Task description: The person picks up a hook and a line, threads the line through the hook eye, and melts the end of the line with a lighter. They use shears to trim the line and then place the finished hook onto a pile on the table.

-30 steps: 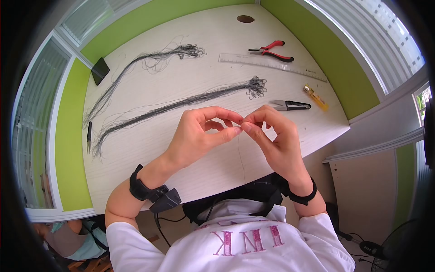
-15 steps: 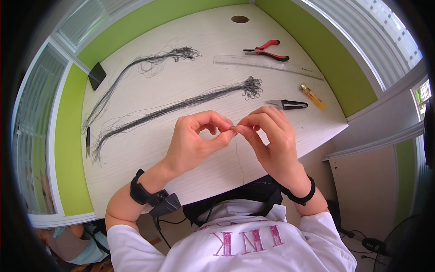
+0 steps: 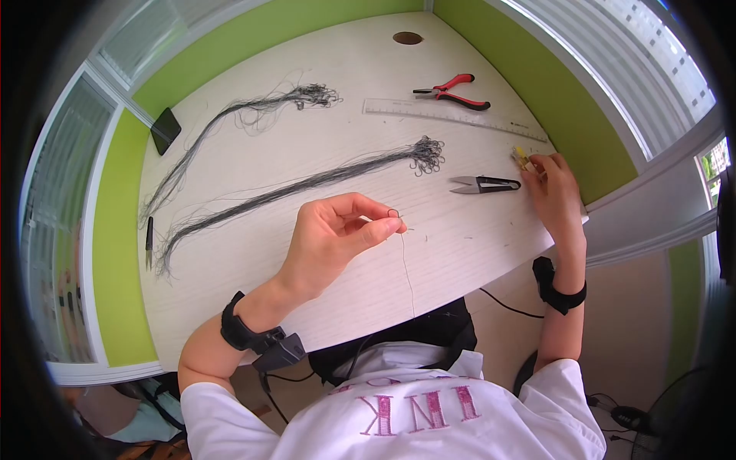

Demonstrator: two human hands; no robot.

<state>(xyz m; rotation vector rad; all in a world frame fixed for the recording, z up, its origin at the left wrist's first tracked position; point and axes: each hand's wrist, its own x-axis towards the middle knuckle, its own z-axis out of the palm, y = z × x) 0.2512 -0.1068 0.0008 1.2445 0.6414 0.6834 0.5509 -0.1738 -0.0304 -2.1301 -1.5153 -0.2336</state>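
Note:
My left hand (image 3: 330, 241) pinches a small dark fish hook (image 3: 393, 214) between thumb and fingertips, above the front of the table. A thin line (image 3: 406, 268) hangs from it toward the table edge. At the right side, my right hand (image 3: 558, 195) has its fingers closed around a yellow lighter (image 3: 522, 158), partly hidden by them. Thread snips (image 3: 484, 185) with black handles lie just left of that hand. Behind my left hand stretches a long bundle of dark lines (image 3: 299, 181), with several hooks (image 3: 429, 156) clustered at its right end.
A second bundle of hooked lines (image 3: 230, 110) lies farther back. Red-and-black pliers (image 3: 458, 92) sit behind a clear ruler (image 3: 452, 117). At the left are a dark phone-like slab (image 3: 165, 131) and a slim black tool (image 3: 149, 241). Green partitions (image 3: 537, 84) border the table (image 3: 253, 307).
My right hand has left the hook and moved right to the lighter, closing its fingers on it. My left hand stays nearly in place, still pinching the hook.

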